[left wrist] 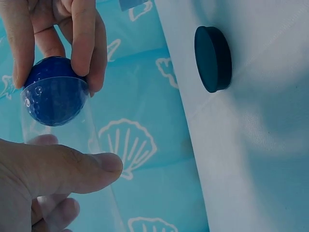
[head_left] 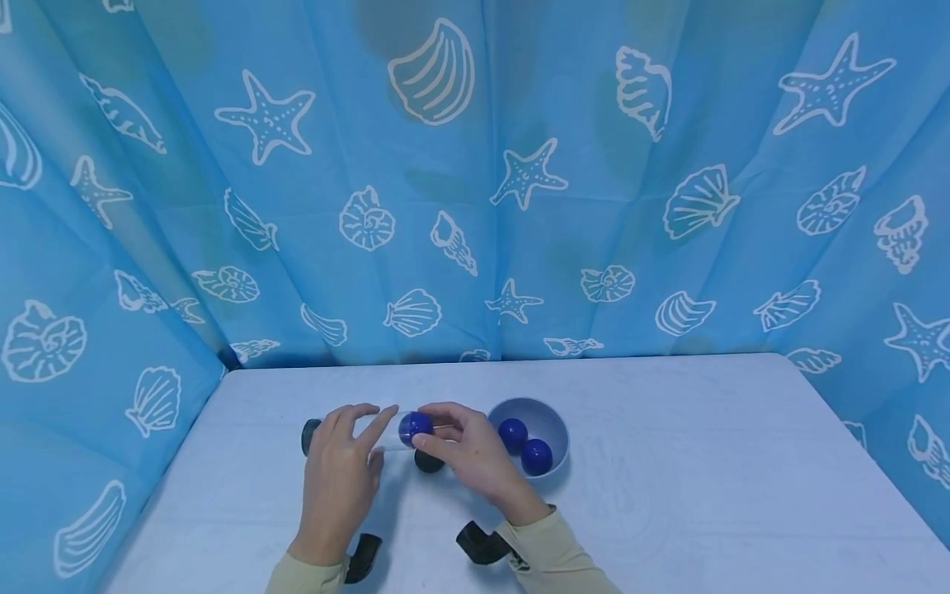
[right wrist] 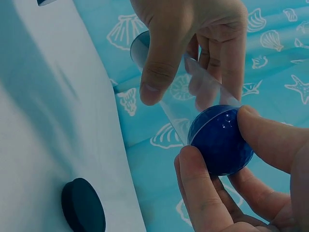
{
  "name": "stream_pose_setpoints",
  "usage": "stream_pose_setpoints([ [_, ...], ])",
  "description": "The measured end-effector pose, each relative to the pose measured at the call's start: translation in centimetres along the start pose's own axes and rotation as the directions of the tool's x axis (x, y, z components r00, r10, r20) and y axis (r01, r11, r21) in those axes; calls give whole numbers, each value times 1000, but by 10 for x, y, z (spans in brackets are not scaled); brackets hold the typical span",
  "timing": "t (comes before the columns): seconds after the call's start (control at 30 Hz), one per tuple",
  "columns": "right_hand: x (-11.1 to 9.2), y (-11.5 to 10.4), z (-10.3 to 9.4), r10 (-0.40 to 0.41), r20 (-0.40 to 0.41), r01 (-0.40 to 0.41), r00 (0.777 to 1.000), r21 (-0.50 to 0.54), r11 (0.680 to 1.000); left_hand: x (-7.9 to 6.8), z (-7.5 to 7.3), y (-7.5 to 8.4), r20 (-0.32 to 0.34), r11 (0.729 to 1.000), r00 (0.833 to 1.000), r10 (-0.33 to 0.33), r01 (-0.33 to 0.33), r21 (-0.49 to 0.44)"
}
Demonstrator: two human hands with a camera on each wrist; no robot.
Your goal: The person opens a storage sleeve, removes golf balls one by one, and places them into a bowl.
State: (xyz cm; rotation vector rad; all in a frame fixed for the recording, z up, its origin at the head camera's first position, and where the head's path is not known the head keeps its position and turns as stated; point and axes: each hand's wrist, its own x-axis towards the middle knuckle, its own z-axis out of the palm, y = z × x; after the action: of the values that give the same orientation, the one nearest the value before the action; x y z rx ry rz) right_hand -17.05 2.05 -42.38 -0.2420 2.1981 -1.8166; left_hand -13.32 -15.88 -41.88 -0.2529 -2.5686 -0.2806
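Note:
A clear plastic tube (right wrist: 179, 116) is held sideways above the table by my left hand (head_left: 337, 470), thumb on one side and fingers on the other. Its far end carries a dark cap (head_left: 308, 437). At the tube's open mouth, my right hand (head_left: 478, 452) pinches a blue golf ball (left wrist: 55, 99) between thumb and fingers. Part of that ball sits inside the rim and part sticks out. A loose dark round cap (left wrist: 213, 59) is on the table below the hands, partly covered in the head view. Whether the tube contains anything deeper is hard to see.
Just right of my right hand stands a light blue-grey bowl (head_left: 560, 437) with two blue balls (head_left: 536, 456) in it. The white table (head_left: 690, 470) ends at a blue shell-patterned curtain (head_left: 475, 181) behind and at the sides. Dark devices (head_left: 482, 544) are at both wrists.

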Motion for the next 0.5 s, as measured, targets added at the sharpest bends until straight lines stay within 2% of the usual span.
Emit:
stream_pose_setpoints([
  [0.5, -1, -3, -7, -8, -11, 8, 1000, -24, 1000, 0, 1, 0, -9, 1000, 1000, 6, -7, -9],
])
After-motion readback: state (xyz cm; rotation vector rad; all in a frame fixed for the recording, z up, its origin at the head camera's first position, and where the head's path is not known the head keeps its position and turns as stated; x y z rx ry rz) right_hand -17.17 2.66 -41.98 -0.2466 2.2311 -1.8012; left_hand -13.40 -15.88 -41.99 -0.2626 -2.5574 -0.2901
